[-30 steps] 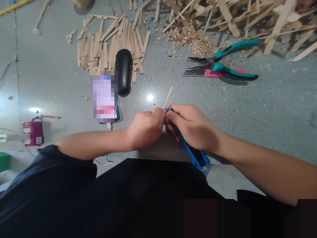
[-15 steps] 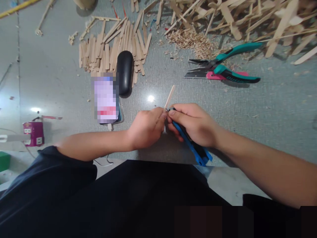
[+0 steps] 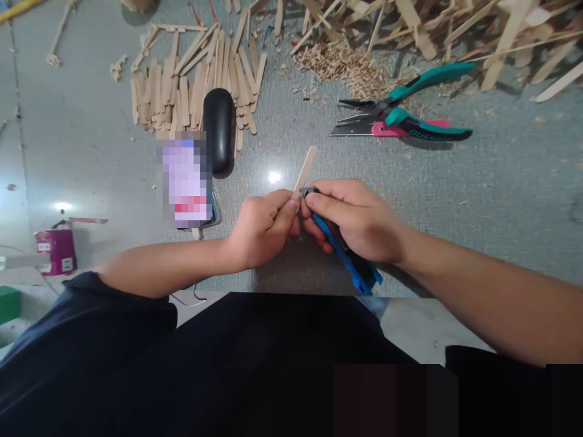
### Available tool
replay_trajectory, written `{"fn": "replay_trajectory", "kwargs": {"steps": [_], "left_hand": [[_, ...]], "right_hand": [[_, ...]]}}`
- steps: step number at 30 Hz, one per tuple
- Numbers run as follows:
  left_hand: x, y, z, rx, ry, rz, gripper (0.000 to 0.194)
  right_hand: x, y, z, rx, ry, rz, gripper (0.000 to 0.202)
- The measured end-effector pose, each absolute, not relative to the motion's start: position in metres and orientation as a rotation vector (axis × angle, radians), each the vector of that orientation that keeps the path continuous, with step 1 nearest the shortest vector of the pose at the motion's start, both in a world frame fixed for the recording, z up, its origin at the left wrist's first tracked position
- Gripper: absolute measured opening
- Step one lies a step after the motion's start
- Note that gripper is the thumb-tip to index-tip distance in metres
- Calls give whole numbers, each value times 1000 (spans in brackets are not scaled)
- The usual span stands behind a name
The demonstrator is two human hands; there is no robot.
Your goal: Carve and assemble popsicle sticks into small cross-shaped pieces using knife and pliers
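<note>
- Wooden stick (image 3: pixel 306 168): pinched in the left hand (image 3: pixel 264 227), rounded end up and angled away from the body, above the near part of the table (image 3: pixel 501 182).
- Right hand (image 3: pixel 353 215): wrapped around a blue-handled tool (image 3: pixel 337 247), metal tip right at the stick's edge; can't tell if it's biting.
- Hands near each other, both gripping; fingertips nearly meet.
- Ahead and left: phone (image 3: pixel 186 179), screen blurred out; black case (image 3: pixel 219 130) just beside it, overlapping a batch of sticks (image 3: pixel 157 91).
- Ahead and right: teal-handled pliers (image 3: pixel 385 108), jaws parted, lower handle over a pink-handled knife (image 3: pixel 385 129).
- Beyond: wood chips (image 3: pixel 344 70), then a jumbled stick pile (image 3: pixel 419 30).
</note>
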State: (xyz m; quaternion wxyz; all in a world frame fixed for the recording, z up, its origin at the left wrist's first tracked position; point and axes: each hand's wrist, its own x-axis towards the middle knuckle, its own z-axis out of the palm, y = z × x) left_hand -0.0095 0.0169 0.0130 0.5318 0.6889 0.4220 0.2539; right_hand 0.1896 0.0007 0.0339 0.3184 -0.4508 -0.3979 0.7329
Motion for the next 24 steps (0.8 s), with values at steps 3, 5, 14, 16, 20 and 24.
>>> {"fn": "replay_trajectory", "kwargs": {"steps": [3, 5, 14, 16, 20, 24], "left_hand": [[-10, 16, 12, 1629, 1023, 600, 44], [-10, 16, 11, 1635, 1034, 593, 44], [-10, 15, 11, 1718, 1048, 593, 42], [-10, 16, 12, 1732, 1044, 594, 42], [-10, 16, 12, 1738, 1040, 595, 43], [-10, 18, 13, 1764, 1033, 590, 42]], "right_hand": [[190, -1, 34, -1243, -1084, 1888, 36], [189, -2, 34, -1257, -1123, 1851, 36], [190, 0, 35, -1282, -1192, 1806, 39], [190, 0, 36, -1288, -1198, 1807, 40], [188, 0, 36, -1292, -1179, 1826, 41], [187, 0, 34, -1291, -1173, 1807, 42]]}}
